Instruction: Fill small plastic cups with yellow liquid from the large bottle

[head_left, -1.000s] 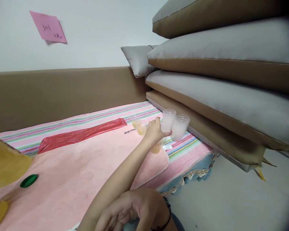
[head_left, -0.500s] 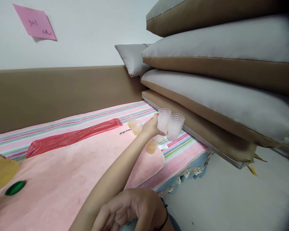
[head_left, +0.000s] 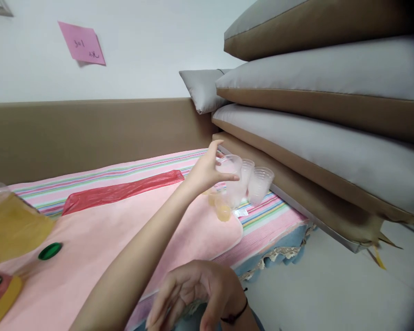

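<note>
Pink mat (head_left: 89,234) | left hand (head_left: 206,169): gripping clear cup (head_left: 233,192) | right hand (head_left: 207,281): empty, curled, thumb apart

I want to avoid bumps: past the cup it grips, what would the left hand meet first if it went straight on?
Beyond the left hand, most likely the bottom cushion, though the gripped cup might brush the neighbouring cups first; depth is unclear.
</note>
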The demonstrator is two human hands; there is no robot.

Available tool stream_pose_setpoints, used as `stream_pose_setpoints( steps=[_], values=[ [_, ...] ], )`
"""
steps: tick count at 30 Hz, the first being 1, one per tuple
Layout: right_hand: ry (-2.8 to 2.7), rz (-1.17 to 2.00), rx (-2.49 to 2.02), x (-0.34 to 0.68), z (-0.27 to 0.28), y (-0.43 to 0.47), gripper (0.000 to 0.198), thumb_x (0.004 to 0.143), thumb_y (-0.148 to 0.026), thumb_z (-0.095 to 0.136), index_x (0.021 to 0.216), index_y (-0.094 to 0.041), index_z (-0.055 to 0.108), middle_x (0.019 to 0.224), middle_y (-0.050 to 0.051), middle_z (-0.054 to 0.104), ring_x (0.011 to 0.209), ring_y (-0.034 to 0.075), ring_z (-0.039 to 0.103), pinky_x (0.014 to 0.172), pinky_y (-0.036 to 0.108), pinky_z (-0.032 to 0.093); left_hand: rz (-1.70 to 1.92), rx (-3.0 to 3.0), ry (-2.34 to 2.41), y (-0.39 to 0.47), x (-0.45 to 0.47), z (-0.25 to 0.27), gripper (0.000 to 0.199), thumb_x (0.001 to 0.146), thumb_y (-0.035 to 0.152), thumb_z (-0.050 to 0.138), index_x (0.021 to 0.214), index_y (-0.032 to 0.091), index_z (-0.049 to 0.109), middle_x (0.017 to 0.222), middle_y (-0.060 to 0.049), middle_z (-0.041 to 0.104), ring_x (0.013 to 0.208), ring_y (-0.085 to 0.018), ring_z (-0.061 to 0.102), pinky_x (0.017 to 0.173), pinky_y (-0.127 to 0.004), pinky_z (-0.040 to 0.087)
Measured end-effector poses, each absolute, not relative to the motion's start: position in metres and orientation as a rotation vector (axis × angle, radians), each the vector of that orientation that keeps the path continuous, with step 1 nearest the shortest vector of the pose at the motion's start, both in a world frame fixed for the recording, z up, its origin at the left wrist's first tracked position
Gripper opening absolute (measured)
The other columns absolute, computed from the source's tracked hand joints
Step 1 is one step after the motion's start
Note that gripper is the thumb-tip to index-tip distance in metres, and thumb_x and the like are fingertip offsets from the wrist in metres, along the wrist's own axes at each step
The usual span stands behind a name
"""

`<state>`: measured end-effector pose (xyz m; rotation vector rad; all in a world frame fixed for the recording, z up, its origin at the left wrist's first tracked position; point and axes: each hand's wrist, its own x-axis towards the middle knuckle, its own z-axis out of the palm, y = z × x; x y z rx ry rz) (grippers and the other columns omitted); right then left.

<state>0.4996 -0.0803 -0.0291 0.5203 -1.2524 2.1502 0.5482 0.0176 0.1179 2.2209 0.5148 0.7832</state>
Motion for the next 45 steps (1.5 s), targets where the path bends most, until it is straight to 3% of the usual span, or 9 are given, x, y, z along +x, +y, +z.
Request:
stream_pose_setpoints(
  steps=[7, 14, 20, 26, 30, 33, 37, 41, 45],
  values=[
    [-1.224, 2.018, 0.224, 0.52, -0.029, -0.102, 0.076, 0.046, -0.01, 0.099, 0.113, -0.013, 0.064, 0.109, 0.015, 0.069, 0.106, 0.029, 0.066, 0.094, 0.04, 0.05, 0.66, 2.139, 0.75, 0.024, 0.409, 0.074, 0.094, 0.05, 0.034, 0.089, 0.133, 0.029, 0.047, 0.112, -0.009, 0.065, 0.088, -0.022, 0.064, 0.079, -0.038, 0.052],
    [-1.325, 1.874, -0.007, 0.518, -0.011, -0.117, 0.063, 0.066, -0.042, 0.094, 0.111, -0.013, 0.062, 0.106, 0.015, 0.069, 0.104, 0.026, 0.067, 0.092, 0.037, 0.051, 0.691, 1.998, 1.032, 0.011, 0.312, 0.042, 0.082, 0.049, 0.025, 0.085, 0.126, 0.025, 0.055, 0.115, -0.012, 0.069, 0.092, -0.025, 0.066, 0.079, -0.04, 0.052],
    [-1.335, 1.754, 0.004, 0.507, -0.012, -0.116, 0.056, 0.078, -0.043, 0.088, 0.117, -0.015, 0.06, 0.11, 0.013, 0.069, 0.109, 0.023, 0.064, 0.096, 0.036, 0.048, 0.654, 1.992, 1.032, 0.0, 0.3, 0.025, 0.086, 0.051, 0.019, 0.083, 0.131, 0.023, 0.051, 0.125, -0.015, 0.065, 0.104, -0.028, 0.064, 0.086, -0.044, 0.052],
    [-1.326, 1.721, -0.131, 0.507, -0.017, -0.113, 0.06, 0.073, -0.05, 0.089, 0.115, -0.018, 0.06, 0.107, 0.011, 0.068, 0.107, 0.023, 0.065, 0.095, 0.037, 0.049, 0.7, 1.978, 0.948, -0.001, 0.299, 0.012, 0.088, 0.045, 0.016, 0.087, 0.127, 0.023, 0.056, 0.135, -0.017, 0.059, 0.12, -0.034, 0.06, 0.102, -0.053, 0.046],
    [-1.305, 1.717, -0.235, 0.509, -0.019, -0.113, 0.064, 0.068, -0.055, 0.09, 0.112, -0.019, 0.06, 0.106, 0.011, 0.067, 0.104, 0.024, 0.065, 0.095, 0.039, 0.048, 0.776, 2.063, 0.922, -0.003, 0.29, 0.019, 0.082, 0.059, 0.029, 0.086, 0.133, 0.024, 0.051, 0.145, -0.016, 0.051, 0.134, -0.033, 0.049, 0.112, -0.053, 0.038],
    [-1.295, 1.69, -0.257, 0.511, -0.023, -0.115, 0.065, 0.067, -0.059, 0.089, 0.111, -0.02, 0.061, 0.105, 0.011, 0.067, 0.104, 0.025, 0.065, 0.095, 0.04, 0.048, 1.096, 2.138, 0.956, -0.001, 0.275, 0.028, 0.067, 0.076, 0.04, 0.075, 0.135, 0.025, 0.046, 0.148, -0.013, 0.048, 0.14, -0.028, 0.043, 0.116, -0.051, 0.034],
    [-1.295, 1.681, -0.322, 0.514, -0.029, -0.119, 0.065, 0.068, -0.06, 0.088, 0.113, -0.022, 0.063, 0.106, 0.011, 0.067, 0.104, 0.026, 0.064, 0.093, 0.04, 0.049, 1.889, 2.125, 1.084, 0.003, 0.238, 0.032, 0.05, 0.088, 0.037, 0.061, 0.132, 0.023, 0.045, 0.145, -0.013, 0.047, 0.144, -0.027, 0.037, 0.119, -0.051, 0.029],
    [-1.343, 1.726, -0.427, 0.513, -0.031, -0.124, 0.066, 0.066, -0.064, 0.087, 0.115, -0.024, 0.066, 0.108, 0.011, 0.067, 0.105, 0.027, 0.064, 0.093, 0.038, 0.049, 2.585, 1.98, 1.26, 0.004, 0.181, 0.012, 0.038, 0.089, 0.034, 0.056, 0.123, 0.021, 0.046, 0.136, -0.013, 0.05, 0.142, -0.028, 0.038, 0.119, -0.052, 0.028],
    [-1.444, 1.806, -0.547, 0.501, -0.025, -0.128, 0.066, 0.068, -0.065, 0.085, 0.12, -0.027, 0.067, 0.113, 0.011, 0.067, 0.109, 0.027, 0.063, 0.096, 0.038, 0.047, 2.689, 1.436, 1.539, 0.005, 0.123, -0.013, 0.044, 0.084, 0.039, 0.059, 0.12, 0.018, 0.046, 0.138, -0.015, 0.044, 0.14, -0.028, 0.037, 0.122, -0.049, 0.022]
  ],
)
